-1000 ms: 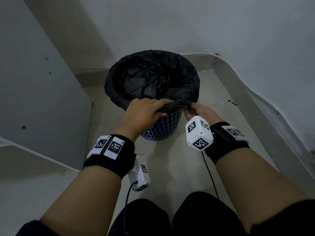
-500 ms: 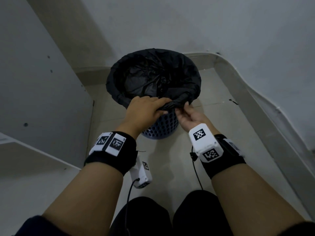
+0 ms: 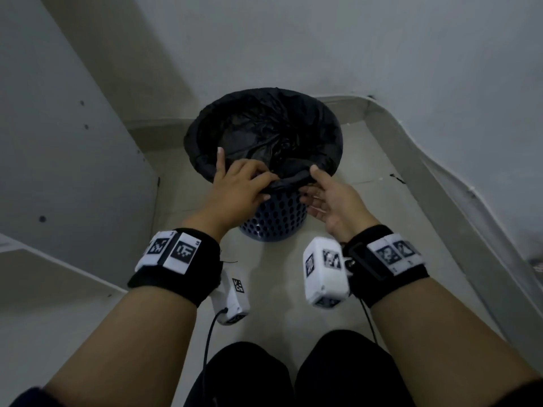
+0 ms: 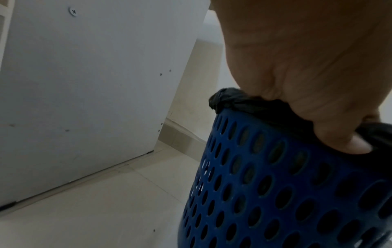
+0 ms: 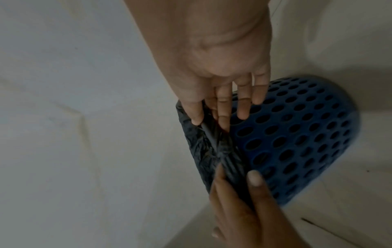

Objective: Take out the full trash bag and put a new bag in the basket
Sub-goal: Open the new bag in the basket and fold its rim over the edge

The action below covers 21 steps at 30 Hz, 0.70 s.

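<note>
A blue perforated basket (image 3: 276, 221) stands on the floor, lined with a black trash bag (image 3: 264, 133) whose edge is rolled over the rim. My left hand (image 3: 249, 183) grips the rolled edge at the near rim, its index finger straight along the rim. My right hand (image 3: 316, 186), palm up, pinches the same edge just to the right, thumb on top. In the right wrist view the right hand (image 5: 212, 120) pinches a twisted fold of the bag (image 5: 201, 147) beside the basket (image 5: 297, 134). The left wrist view shows the thumb under the bag edge (image 4: 229, 99).
A white cabinet panel (image 3: 73, 157) rises close on the basket's left. A wall runs behind, and a curved skirting (image 3: 440, 186) closes the right side. Pale tile floor (image 3: 279, 289) lies between the basket and my knees (image 3: 293, 377).
My right hand has turned palm up and slid left along the rim toward the left hand. The left index finger has straightened along the rim. The bag edge is bunched between both hands.
</note>
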{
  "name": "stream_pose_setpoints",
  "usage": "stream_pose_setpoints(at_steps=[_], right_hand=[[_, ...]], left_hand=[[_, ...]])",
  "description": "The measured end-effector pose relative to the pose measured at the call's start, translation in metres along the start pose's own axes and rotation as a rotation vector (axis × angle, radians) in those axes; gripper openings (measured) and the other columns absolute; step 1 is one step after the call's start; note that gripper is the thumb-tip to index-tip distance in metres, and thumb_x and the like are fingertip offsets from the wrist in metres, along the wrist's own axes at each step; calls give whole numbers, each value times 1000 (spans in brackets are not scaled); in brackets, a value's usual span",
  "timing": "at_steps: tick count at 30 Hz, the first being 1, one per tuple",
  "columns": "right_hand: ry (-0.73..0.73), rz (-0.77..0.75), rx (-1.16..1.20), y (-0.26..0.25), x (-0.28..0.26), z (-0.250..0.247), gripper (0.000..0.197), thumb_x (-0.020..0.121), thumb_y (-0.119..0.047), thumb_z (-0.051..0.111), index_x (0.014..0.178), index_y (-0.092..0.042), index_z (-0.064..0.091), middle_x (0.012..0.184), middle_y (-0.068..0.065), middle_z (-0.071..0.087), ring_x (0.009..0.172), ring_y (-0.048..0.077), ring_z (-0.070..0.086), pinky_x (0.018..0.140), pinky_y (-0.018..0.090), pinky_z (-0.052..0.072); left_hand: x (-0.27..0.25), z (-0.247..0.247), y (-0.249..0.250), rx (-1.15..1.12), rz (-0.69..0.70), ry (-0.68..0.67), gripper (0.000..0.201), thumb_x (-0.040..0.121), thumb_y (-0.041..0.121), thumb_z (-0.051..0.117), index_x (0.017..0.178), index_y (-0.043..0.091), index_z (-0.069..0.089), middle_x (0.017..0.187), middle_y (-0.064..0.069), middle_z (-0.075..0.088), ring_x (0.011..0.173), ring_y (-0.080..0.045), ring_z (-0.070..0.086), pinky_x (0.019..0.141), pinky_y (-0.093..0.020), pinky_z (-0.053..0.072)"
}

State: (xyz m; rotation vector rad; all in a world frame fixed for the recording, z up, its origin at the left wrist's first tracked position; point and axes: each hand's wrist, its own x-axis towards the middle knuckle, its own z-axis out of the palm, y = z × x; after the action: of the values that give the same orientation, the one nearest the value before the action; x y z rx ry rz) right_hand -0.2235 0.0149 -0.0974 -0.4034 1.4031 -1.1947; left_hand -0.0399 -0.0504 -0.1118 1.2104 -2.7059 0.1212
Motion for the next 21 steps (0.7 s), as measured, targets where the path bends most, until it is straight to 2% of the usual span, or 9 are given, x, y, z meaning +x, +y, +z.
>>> stream_pose_setpoints(at_steps=[2,3,5,6,8,11,14,17,21], right_hand=[[-36,-15,-48,8,-2,8,29,93,-44,55,99,-19,66,79,-5,70,71,11,53,66,26,36],[-69,-10,-84,11,-4,12,31,93,-45,55,103,-18,67,80,-6,71,73,11,51,65,26,35],[-125,23,-162,17,-5,17,33,92,-46,56,100,-18,70,80,-6,68,76,12,48,65,26,36],[-135,47,-181,19,-4,17,33,91,-46,57,96,-16,70,79,-4,64,74,13,48,66,26,39],[-115,61,-123,17,-1,14,35,88,-45,63,99,-12,68,84,0,60,74,15,53,70,29,47],[-103,-46,129,7,7,6,34,87,-34,67,110,-9,65,96,4,70,83,18,65,75,32,52],[-113,-126,252,-5,15,7,26,92,-16,62,115,-6,60,97,6,69,80,17,66,60,24,54],[-75,-66,353,-5,24,6,9,96,-6,53,99,-1,60,91,7,63,75,16,60,53,17,53],[-56,36,613,2,27,1,19,100,-4,42,84,-3,53,95,8,59,84,20,58,55,18,55]], left_hand=[[1,-6,-1,-75,-4,-67,50,91,32,62,139,27,47,137,-1,48,130,-25,42,118,-54,-2],[2,-9,2,-127,-10,-95,57,91,35,61,144,29,39,142,1,46,131,-22,43,119,-49,8],[5,-11,8,-170,-34,-122,60,95,40,54,148,34,28,145,5,48,127,-19,51,106,-42,35],[5,-12,10,-136,-35,-113,56,96,42,50,148,37,28,142,7,53,121,-18,55,95,-39,41],[5,-11,12,-54,-31,-87,47,99,43,45,145,41,33,132,12,60,113,-17,60,81,-35,39],[4,-11,13,-36,-32,-69,44,100,43,44,143,41,36,126,12,63,110,-17,60,76,-34,34],[4,-10,13,-54,-42,-51,43,99,44,44,142,41,37,123,11,65,109,-17,61,76,-34,34],[4,-8,11,-68,-56,-46,43,99,46,44,141,43,38,119,10,67,107,-17,62,74,-33,34],[6,-8,11,-79,-53,-60,43,99,46,43,141,44,37,117,11,68,106,-17,62,71,-32,26]])
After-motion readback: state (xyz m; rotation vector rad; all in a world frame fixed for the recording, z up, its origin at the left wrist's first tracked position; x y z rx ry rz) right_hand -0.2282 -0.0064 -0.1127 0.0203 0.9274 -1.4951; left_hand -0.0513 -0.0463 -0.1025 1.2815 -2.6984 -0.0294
